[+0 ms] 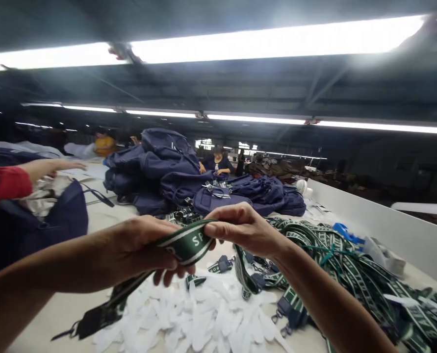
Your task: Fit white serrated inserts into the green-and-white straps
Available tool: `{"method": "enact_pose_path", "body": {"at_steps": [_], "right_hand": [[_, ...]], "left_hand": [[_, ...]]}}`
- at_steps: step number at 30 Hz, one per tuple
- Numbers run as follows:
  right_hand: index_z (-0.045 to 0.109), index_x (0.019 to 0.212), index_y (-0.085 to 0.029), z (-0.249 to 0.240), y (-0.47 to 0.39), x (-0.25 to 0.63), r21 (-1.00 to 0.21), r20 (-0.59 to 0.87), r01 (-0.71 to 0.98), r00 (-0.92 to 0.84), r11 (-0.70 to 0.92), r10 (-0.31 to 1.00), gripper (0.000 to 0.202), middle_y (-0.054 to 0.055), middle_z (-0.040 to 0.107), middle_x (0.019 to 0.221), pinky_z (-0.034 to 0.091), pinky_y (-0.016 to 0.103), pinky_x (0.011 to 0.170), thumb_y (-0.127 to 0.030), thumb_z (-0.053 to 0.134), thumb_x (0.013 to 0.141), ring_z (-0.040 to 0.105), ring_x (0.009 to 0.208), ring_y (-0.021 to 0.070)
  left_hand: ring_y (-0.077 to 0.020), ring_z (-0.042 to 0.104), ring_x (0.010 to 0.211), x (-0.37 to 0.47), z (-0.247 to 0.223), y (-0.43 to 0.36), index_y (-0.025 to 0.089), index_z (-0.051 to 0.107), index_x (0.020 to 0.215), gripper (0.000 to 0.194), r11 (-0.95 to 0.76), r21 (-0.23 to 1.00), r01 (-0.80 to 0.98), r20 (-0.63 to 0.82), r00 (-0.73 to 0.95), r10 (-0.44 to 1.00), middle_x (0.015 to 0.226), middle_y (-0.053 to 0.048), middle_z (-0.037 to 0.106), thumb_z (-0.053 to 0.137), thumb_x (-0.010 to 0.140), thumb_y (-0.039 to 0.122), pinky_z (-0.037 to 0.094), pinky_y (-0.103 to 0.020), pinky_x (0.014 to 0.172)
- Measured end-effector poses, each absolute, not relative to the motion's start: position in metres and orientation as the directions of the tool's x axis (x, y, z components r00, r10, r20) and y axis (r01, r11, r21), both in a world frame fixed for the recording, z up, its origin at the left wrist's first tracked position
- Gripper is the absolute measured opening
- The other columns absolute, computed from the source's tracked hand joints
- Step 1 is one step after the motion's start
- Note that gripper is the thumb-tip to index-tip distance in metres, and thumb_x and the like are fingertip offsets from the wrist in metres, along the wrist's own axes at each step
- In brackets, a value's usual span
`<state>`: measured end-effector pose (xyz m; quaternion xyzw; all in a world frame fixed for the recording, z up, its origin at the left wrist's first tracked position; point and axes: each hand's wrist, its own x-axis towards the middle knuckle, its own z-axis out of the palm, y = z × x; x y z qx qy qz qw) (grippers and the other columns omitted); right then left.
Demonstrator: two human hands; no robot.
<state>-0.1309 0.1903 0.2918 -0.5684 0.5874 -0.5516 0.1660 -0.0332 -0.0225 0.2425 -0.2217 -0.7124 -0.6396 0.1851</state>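
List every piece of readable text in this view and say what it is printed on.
"SP" – white letters on the green strap pinched between the left hand and right hand; the rest of the word is hidden under the fingers.
White lettering on the pile of green straps – too blurred to read.
White mark on the navy backpacks – too small to read.

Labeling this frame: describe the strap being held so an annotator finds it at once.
Start at the pale table with navy backpacks piled at the back. Nearer, over scattered white pieces, left hand and right hand pinch one green strap. Unlike the heaped straps, it is lifted, white lettering showing.
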Motion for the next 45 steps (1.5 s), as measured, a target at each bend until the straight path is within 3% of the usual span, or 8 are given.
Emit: {"method": "enact_pose_path", "body": {"at_steps": [5,10,13,18,23,26,37,45], "right_hand": [[0.059,0.073,-0.018,0.261,0.156,-0.126,-0.917,0.398,-0.095,-0.259,-0.387,-0.880,0.041,0.001,0.059,0.068,0.047,0.028,0.069,-0.057,0.063,0.087,0.060,0.067,0.0150],[0.069,0.086,-0.018,0.225,0.138,-0.121,-0.902,0.425,-0.098,-0.380,-0.421,-0.821,0.030,0.005,0.067,0.078,0.048,0.030,0.079,-0.048,0.065,0.088,0.062,0.073,0.0161],[0.069,0.094,-0.021,0.207,0.132,-0.110,-0.881,0.419,0.015,-0.441,-0.473,-0.794,0.029,0.006,0.068,0.087,0.049,0.031,0.081,-0.049,0.062,0.090,0.063,0.079,0.0177],[0.058,0.125,-0.024,0.190,0.122,-0.081,-0.860,0.435,0.060,-0.434,-0.507,-0.789,0.047,0.011,0.065,0.111,0.053,0.034,0.075,-0.059,0.046,0.095,0.066,0.089,0.0207],[0.066,0.108,-0.009,0.172,0.111,-0.073,-0.897,0.321,0.143,-0.438,-0.418,-0.840,0.060,0.014,0.070,0.087,0.050,0.024,0.063,-0.062,0.039,0.097,0.062,0.070,0.0144],[0.065,0.111,-0.010,0.163,0.102,-0.084,-0.849,0.287,0.326,-0.380,-0.417,-0.880,0.062,0.016,0.070,0.096,0.050,0.023,0.063,-0.063,0.036,0.097,0.066,0.076,0.0161],[0.055,0.126,-0.019,0.168,0.055,-0.135,-0.810,0.304,0.511,-0.055,-0.288,-0.951,0.064,0.012,0.071,0.107,0.053,0.034,0.078,-0.066,0.022,0.098,0.070,0.087,0.0218],[0.056,0.127,-0.015,0.167,0.039,-0.135,-0.822,0.288,0.501,-0.040,-0.269,-0.957,0.074,0.014,0.072,0.099,0.049,0.036,0.089,-0.071,0.019,0.095,0.071,0.086,0.0223]], "left_hand": [[-0.0290,0.070,0.083,-0.024,0.280,-0.014,0.017,0.070,0.111,0.044,-0.011,0.815,0.579,0.576,-0.808,0.121,0.082,-0.011,0.073,0.062,0.087,0.052,0.057,-0.036,0.070],[-0.0237,0.070,0.093,-0.021,0.285,-0.011,0.022,0.073,0.111,0.026,-0.167,0.817,0.551,0.576,-0.781,0.241,0.105,-0.011,0.073,0.061,0.092,0.034,0.057,-0.030,0.078],[-0.0184,0.070,0.093,-0.023,0.285,-0.010,0.021,0.072,0.113,0.025,-0.232,0.815,0.531,0.578,-0.776,0.254,0.109,-0.009,0.073,0.059,0.093,0.028,0.056,-0.025,0.083],[-0.0191,0.073,0.086,-0.031,0.295,-0.006,0.016,0.067,0.114,0.025,-0.304,0.797,0.522,0.558,-0.829,0.041,0.101,-0.011,0.076,0.055,0.096,0.026,0.059,-0.027,0.080],[-0.0244,0.071,0.099,-0.041,0.289,-0.012,0.008,0.064,0.108,0.021,-0.295,0.819,0.493,0.495,-0.866,-0.073,0.109,-0.018,0.073,0.051,0.096,0.018,0.056,-0.035,0.094],[-0.0280,0.068,0.108,-0.048,0.283,-0.029,0.007,0.063,0.114,0.024,-0.314,0.833,0.455,0.463,-0.885,-0.054,0.118,-0.019,0.069,0.052,0.092,0.008,0.052,-0.043,0.101],[-0.0257,0.069,0.106,-0.080,0.285,-0.076,0.001,0.065,0.105,0.024,-0.296,0.788,0.540,0.455,-0.835,-0.310,0.109,-0.019,0.072,0.046,0.090,-0.001,0.052,-0.040,0.103],[-0.0191,0.071,0.098,-0.082,0.293,-0.059,-0.002,0.059,0.109,0.031,-0.574,0.639,0.512,0.273,-0.848,-0.454,0.096,-0.015,0.073,0.031,0.095,-0.003,0.058,-0.035,0.093]]}}
